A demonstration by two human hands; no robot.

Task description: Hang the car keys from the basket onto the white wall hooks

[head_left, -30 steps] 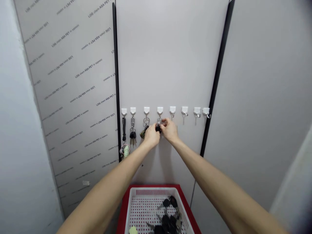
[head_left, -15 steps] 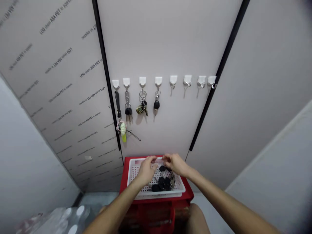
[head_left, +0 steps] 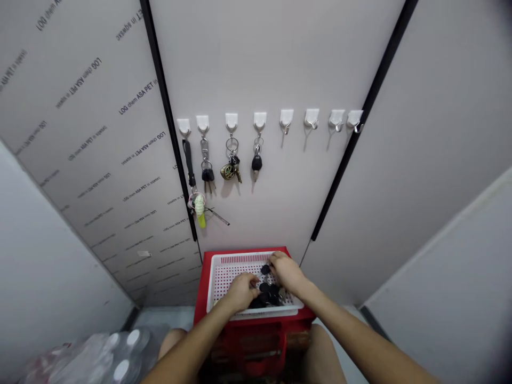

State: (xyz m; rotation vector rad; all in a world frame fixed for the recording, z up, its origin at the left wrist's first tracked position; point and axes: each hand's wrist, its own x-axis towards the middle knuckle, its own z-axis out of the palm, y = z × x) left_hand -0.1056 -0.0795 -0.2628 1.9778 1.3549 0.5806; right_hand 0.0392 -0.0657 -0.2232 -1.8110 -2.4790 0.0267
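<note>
A white perforated plastic basket (head_left: pixel 218 266) holds a pile of black-headed keys (head_left: pixel 272 292) with metal rings, towards its right side. My left hand (head_left: pixel 241 293) is inside it, at the left edge of the pile, with thumb and fingers curved and a gap between them. At the back right, my right hand (head_left: pixel 287 273) reaches over the rim with bent fingers close together beside a black key (head_left: pixel 265 269). Its fingertips are partly hidden, so what they grip cannot be made out.
The basket stands on a red box (head_left: pixel 202 290) against the wall. White hooks (head_left: pixel 286 116) run in a row above. The left ones carry key bunches (head_left: pixel 231 169), a single black key (head_left: pixel 256 162) and a black strap (head_left: pixel 189 162). Capped bottles (head_left: pixel 134 337) lie lower left.
Both hands have gone down into the basket, the left one closer to the key pile. The view has shifted slightly. The keys on the hooks hang as before.
</note>
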